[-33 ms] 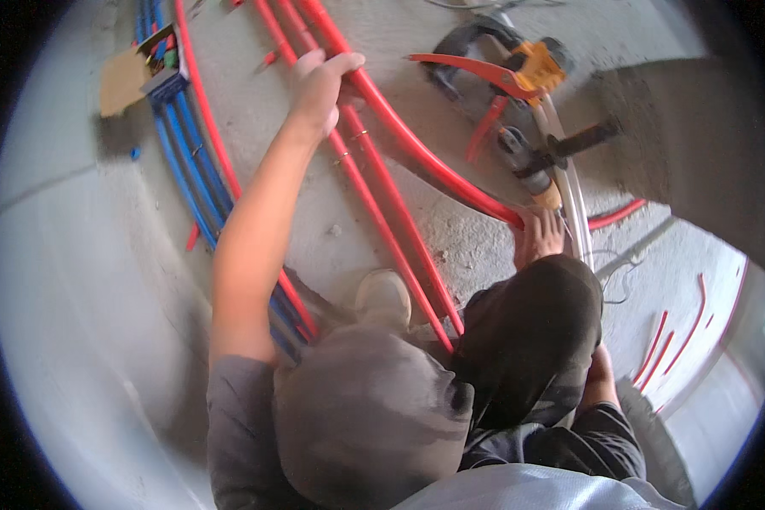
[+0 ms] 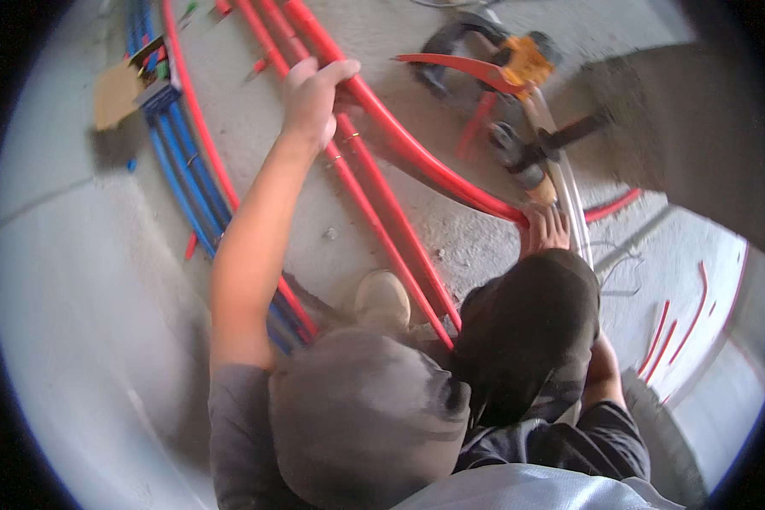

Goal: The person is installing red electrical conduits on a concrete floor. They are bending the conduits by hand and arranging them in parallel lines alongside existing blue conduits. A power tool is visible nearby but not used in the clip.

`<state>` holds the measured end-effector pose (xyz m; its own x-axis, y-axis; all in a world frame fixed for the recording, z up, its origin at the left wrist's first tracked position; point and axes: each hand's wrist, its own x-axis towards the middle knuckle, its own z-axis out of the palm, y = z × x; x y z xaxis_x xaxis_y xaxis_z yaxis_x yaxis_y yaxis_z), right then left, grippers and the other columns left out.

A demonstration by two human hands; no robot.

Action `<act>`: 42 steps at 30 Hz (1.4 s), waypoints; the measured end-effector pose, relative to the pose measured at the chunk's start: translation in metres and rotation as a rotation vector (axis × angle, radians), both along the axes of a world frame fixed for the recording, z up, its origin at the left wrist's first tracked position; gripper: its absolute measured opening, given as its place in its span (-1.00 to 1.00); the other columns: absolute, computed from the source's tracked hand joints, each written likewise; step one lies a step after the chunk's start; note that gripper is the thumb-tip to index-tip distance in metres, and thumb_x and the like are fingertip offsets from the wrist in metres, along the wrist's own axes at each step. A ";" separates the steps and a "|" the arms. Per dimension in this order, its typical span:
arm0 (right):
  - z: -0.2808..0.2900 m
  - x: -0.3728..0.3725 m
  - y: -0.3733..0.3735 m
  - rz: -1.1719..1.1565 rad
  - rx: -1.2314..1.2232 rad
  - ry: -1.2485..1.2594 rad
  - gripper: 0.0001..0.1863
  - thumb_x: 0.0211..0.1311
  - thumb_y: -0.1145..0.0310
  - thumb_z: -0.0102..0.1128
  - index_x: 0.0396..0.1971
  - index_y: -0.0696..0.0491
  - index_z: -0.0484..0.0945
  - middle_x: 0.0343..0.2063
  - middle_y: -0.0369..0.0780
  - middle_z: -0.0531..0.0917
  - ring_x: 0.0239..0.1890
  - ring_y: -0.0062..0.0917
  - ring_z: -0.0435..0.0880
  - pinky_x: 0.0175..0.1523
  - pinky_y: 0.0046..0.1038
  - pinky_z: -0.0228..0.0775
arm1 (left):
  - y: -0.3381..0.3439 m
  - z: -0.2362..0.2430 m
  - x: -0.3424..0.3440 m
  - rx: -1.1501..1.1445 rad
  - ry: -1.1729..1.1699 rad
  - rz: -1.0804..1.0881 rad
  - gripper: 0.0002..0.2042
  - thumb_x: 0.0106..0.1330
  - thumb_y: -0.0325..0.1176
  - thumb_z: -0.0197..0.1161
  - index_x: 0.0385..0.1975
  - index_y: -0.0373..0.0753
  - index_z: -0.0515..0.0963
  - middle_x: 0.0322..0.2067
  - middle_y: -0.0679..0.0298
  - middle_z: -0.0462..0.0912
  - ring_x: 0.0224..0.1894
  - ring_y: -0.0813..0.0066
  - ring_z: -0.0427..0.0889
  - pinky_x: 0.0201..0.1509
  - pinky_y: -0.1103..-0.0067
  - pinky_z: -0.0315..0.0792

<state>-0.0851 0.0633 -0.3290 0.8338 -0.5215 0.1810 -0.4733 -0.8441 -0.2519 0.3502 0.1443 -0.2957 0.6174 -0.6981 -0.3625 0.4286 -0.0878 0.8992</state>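
A long red pipe point(image 2: 425, 170) runs bent from the far side of the floor to beside my right knee. My left hand point(image 2: 314, 98) is closed round its upper stretch, thumb lying across the top. Where the pipe curves in by the knee, my right hand point(image 2: 548, 229) is wrapped on it; the knee hides part of that hand and the pipe beyond it. Two thinner red pipes point(image 2: 374, 225) lie on the floor under my left hand, with small clips on them. Just beyond my right hand lies a power drill point(image 2: 518, 157) with a black side handle.
Red-handled pipe cutters point(image 2: 472, 68) rest by the drill's orange body point(image 2: 531, 64). White pipes point(image 2: 569, 187) pass beneath. Blue pipes point(image 2: 187, 161) run along the left, with an open carton point(image 2: 119, 93) of small fittings on them. Short red offcuts point(image 2: 663, 340) lie at right.
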 end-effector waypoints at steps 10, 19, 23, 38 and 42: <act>0.158 -0.058 -0.043 0.102 -0.058 -0.003 -0.60 0.30 0.04 0.44 -0.06 0.00 0.61 -0.44 -0.26 0.61 -0.43 -0.34 0.68 -0.35 -0.23 0.49 | -0.013 0.088 -0.154 -0.541 0.562 -0.438 -0.80 0.47 -0.33 0.17 -0.13 -0.30 0.65 -0.08 -0.08 0.77 0.12 -0.07 0.74 0.34 0.06 0.54; 0.177 -0.101 -0.013 0.078 -0.092 0.119 -0.49 0.22 -0.20 0.42 -0.33 -0.04 0.48 -0.55 -0.31 0.53 -0.51 -0.38 0.63 -0.40 -0.25 0.39 | 0.033 0.089 -0.193 -0.759 0.790 -0.388 -0.53 0.70 -0.13 0.06 -0.58 -0.07 0.19 -0.56 0.35 0.21 -0.36 0.39 0.29 0.16 0.30 0.29; 0.182 -0.099 0.003 0.015 -0.017 0.105 -0.48 0.22 -0.22 0.43 -0.36 -0.04 0.50 -0.57 -0.29 0.52 -0.52 -0.34 0.63 -0.40 -0.23 0.39 | 0.054 0.105 -0.200 -0.772 0.747 -0.320 -0.54 0.68 -0.18 0.08 -0.59 -0.06 0.20 -0.57 0.35 0.21 -0.38 0.40 0.27 0.12 0.32 0.27; 0.185 -0.097 0.025 -0.124 0.036 0.152 -0.49 0.24 -0.16 0.43 -0.47 -0.01 0.48 -0.60 -0.25 0.51 -0.54 -0.24 0.63 -0.40 -0.18 0.39 | 0.064 0.105 -0.203 -0.695 0.648 -0.269 -0.69 0.47 -0.28 0.22 -0.57 -0.10 0.35 -0.57 0.29 0.41 -0.36 0.35 0.46 0.20 0.24 0.34; 0.168 -0.089 0.000 -0.035 0.063 0.135 -0.51 0.18 -0.08 0.48 -0.42 0.03 0.48 -0.52 -0.23 0.53 -0.40 -0.28 0.66 -0.31 -0.21 0.42 | 0.046 0.093 -0.185 -0.682 0.701 -0.348 -0.63 0.59 -0.20 0.16 -0.54 -0.10 0.32 -0.54 0.32 0.35 -0.33 0.36 0.41 0.22 0.22 0.35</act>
